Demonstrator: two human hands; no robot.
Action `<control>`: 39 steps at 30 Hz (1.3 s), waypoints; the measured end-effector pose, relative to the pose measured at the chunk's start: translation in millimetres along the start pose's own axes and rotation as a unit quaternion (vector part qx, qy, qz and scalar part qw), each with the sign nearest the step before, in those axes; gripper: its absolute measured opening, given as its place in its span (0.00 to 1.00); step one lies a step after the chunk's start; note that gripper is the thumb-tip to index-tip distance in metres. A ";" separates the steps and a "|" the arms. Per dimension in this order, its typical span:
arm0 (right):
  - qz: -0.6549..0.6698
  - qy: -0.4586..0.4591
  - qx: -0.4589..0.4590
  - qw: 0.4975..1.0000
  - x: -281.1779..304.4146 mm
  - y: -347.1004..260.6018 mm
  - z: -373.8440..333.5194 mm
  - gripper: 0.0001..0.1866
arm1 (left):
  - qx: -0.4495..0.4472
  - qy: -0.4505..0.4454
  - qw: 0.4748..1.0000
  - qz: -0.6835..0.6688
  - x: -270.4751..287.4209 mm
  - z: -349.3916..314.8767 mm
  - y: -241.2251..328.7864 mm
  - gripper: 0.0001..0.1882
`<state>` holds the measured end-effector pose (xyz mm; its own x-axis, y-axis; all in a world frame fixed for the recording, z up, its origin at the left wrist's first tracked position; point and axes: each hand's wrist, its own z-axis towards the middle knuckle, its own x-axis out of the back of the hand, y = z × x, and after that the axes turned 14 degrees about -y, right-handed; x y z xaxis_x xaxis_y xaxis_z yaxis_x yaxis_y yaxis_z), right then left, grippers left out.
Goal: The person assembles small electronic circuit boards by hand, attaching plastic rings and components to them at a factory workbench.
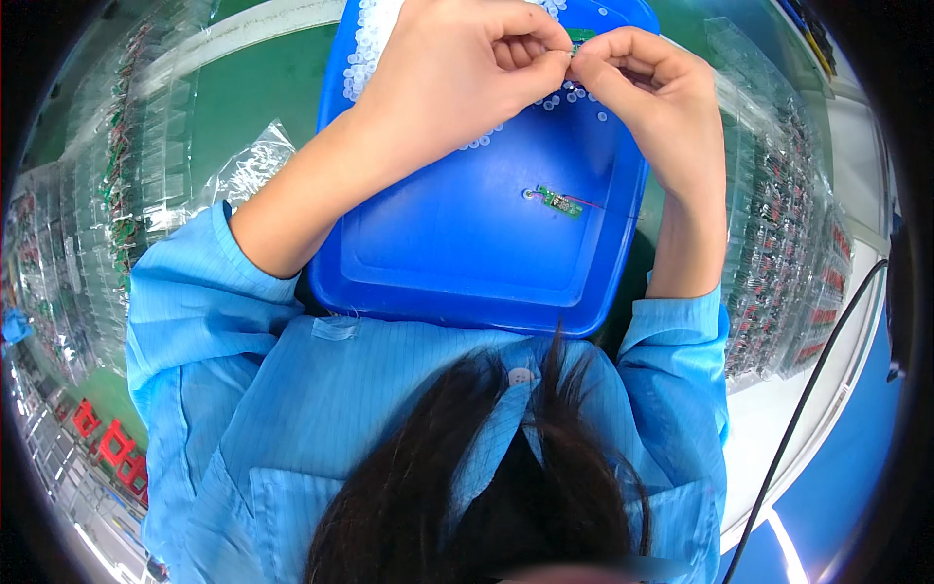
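Over the far part of a blue plastic tray (438, 234), my two hands meet fingertip to fingertip. Thumb and index finger of my left hand (467, 58) are pinched together on something too small to make out. My right hand (657, 92) pinches at the same spot, where part of a small green circuit board (582, 36) shows between the fingertips. Most of that board is hidden by my fingers. Nearer to me, a second green circuit board (559, 201) with a thin red wire lies on the tray floor, a small white bead-like piece (528, 194) at its left end.
Many small translucent white pieces (365, 49) lie in the tray's far end. Left of the tray is a crumpled clear plastic bag (255, 161). Rows of bagged circuit boards line the left (122, 165) and right (778, 243). A black cable (817, 375) runs down the right.
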<state>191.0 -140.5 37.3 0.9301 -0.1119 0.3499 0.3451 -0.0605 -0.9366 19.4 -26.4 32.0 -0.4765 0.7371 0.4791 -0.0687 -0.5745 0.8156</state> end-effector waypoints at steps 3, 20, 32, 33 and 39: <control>-0.099 0.017 0.007 0.995 -5.5 -4.6 -1.4 0.02 | -0.128 0.033 0.991 -0.014 -2.0 0.8 -4.4 0.03; -0.270 0.029 0.069 0.960 -7.8 -11.4 -5.2 0.02 | 0.155 -0.104 0.859 -0.476 1.6 1.2 -36.7 0.11; -0.158 0.144 0.072 0.974 -17.0 -4.9 -4.6 0.04 | 0.128 -0.071 0.845 -0.515 -3.8 0.4 -35.8 0.10; -0.165 0.159 0.084 0.970 -17.2 -3.7 -4.8 0.04 | 0.123 -0.069 0.836 -0.530 -5.4 1.8 -36.1 0.09; -0.347 0.183 0.132 0.910 -23.1 -4.0 -6.4 0.04 | 0.102 -0.037 0.882 -0.458 -7.6 -0.3 -29.5 0.09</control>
<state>167.3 -144.0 33.1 0.3894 -0.4638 0.7958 0.8964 -0.0077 -0.4431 24.8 -15.1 4.1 -0.2440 0.8849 -0.3968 -0.2311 0.3443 0.9100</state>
